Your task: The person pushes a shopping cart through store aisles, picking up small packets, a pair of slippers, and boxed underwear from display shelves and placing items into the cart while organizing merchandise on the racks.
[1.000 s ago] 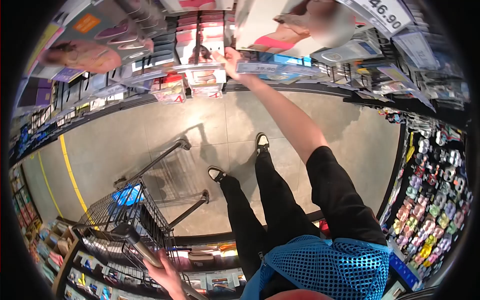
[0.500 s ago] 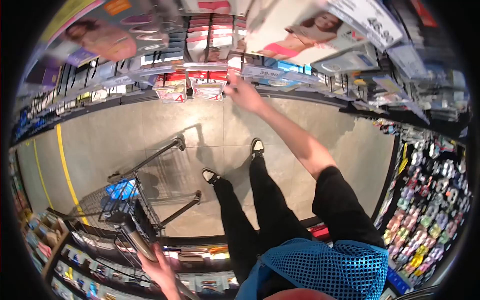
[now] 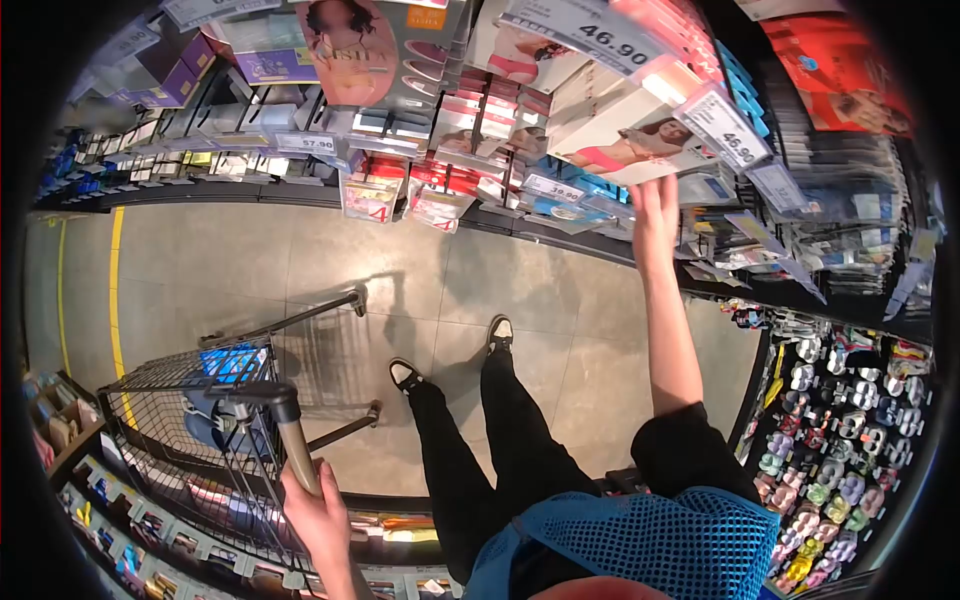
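My left hand (image 3: 318,515) is wrapped around the handle (image 3: 297,455) of a wire shopping cart (image 3: 190,430). A blue package (image 3: 232,362) lies inside the cart. My right hand (image 3: 655,215) is stretched up to the shelf, fingers extended, at the lower edge of a white underwear box (image 3: 625,130) with a model in pink briefs printed on it. Its fingertips seem to touch the box, and I cannot tell whether they press on it. A 46.90 price tag (image 3: 722,125) hangs just right of the box.
Red-and-white packs (image 3: 440,200) hang low on the rack, left of my right hand. A 39.90 price tag (image 3: 553,190) sits on the shelf edge. Rows of colourful footwear (image 3: 825,460) fill the right-hand display. Yellow lines (image 3: 115,300) mark the floor at left.
My right hand has moved right, from beside the hanging red-and-white packs to the white underwear box. The view has turned. My left hand stays on the cart handle.
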The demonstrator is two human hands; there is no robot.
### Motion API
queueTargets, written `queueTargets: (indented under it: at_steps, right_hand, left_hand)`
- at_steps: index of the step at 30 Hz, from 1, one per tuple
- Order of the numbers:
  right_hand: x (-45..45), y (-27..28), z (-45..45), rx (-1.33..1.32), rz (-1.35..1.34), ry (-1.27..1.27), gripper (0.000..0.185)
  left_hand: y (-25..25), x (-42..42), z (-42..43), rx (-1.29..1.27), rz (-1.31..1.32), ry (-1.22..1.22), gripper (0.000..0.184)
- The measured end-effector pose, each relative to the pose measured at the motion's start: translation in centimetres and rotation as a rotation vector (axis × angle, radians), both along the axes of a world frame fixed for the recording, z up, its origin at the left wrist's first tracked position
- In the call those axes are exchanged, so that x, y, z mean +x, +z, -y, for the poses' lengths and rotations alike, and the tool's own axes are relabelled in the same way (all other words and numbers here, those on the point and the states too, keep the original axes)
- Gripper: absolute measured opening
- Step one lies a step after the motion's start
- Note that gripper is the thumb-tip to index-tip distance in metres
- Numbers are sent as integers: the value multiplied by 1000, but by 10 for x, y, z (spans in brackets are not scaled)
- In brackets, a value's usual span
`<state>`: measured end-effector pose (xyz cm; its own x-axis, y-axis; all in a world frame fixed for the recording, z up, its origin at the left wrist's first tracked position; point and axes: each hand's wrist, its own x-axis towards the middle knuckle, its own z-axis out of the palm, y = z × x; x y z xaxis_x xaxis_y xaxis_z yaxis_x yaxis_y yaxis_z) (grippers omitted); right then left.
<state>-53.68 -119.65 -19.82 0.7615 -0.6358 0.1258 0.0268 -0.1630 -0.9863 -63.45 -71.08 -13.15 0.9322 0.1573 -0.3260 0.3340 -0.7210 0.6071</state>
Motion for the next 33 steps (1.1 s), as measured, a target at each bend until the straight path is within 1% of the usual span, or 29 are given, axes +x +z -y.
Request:
queueTargets:
  at_steps: [1,3,5,7,8,9,10,11,12,13,15,16,17,18,19,20,21,22,23,24,25,26,28,30,31,32,33]
  right_hand:
    - [8,-2,2,133,-47,6,56]
    - [19,-12,13,275,-122,140,63]
    - [25,-24,21,350,-207,150,66]
    - [26,-15,14,274,-271,146,69]
    - [24,-7,7,208,-234,170,66]
    - [18,-3,4,224,-224,162,66]
    - [10,-3,2,171,-292,178,63]
    - [13,-2,6,105,-347,200,60]
    - [11,-12,9,47,-405,135,56]
    - [5,-8,8,53,-402,135,56]
    - [-4,2,3,20,-333,191,58]
    - [-9,2,6,-53,-328,206,56]
    - [-21,-9,15,-185,-436,213,57]
    - [-18,-12,28,-332,-522,204,57]
    - [-25,4,21,-353,-554,176,61]
    - [-33,17,13,-302,-548,213,65]
    - [-46,40,-10,-357,-562,121,66]
    - [-54,32,-18,-359,-739,40,72]
    - [-65,10,-21,-423,-777,12,68]
    - [-81,22,-28,-265,-843,232,66]
    - [-100,-11,-30,-303,-772,211,60]
    - [-123,-12,-41,-249,-783,250,54]
    - [-180,-29,-57,-240,-845,248,48]
    - [-252,-55,-66,-44,-779,186,43]
    - [-298,-101,-49,-196,-859,183,40]
    - [-342,-91,-54,-341,-942,207,40]
    - [-379,-82,-63,-74,-1108,26,36]
  left_hand:
    - [-2,-1,-2,26,28,-28,26]
    - [-5,-3,-7,97,35,-77,30]
    - [-4,-3,-6,38,22,-57,30]
    - [-4,-3,-8,70,7,-76,31]
    - [-7,-3,-7,74,38,-94,30]
    - [-6,-3,-9,83,67,-113,30]
    - [1,-2,-6,97,11,-104,30]
    - [-3,-3,-8,104,80,-146,29]
    - [-4,-3,-10,83,70,-143,28]
    - [-3,-4,-10,63,55,-140,28]
    - [-2,-4,-10,76,108,-174,27]
    - [2,-4,-8,72,93,-170,26]
    - [-8,-5,-16,59,49,-172,28]
    - [-11,-3,-17,78,80,-183,29]
    - [-13,-5,-18,97,109,-200,30]
    - [-17,-6,-21,77,100,-207,31]
    - [-22,-3,-22,54,93,-206,31]
    - [-24,-2,-20,49,134,-202,30]
    - [-23,-4,-20,51,156,-202,29]
    - [-19,-2,-20,69,108,-215,29]
    - [-16,-1,-20,63,121,-226,29]
    - [-14,-2,-20,51,136,-230,29]
    - [-29,-1,-23,70,152,-238,30]
    - [-29,1,-24,44,147,-226,32]
    - [-28,1,-24,29,148,-228,33]
    - [-24,2,-23,21,129,-232,33]
    - [-20,2,-22,15,105,-239,34]
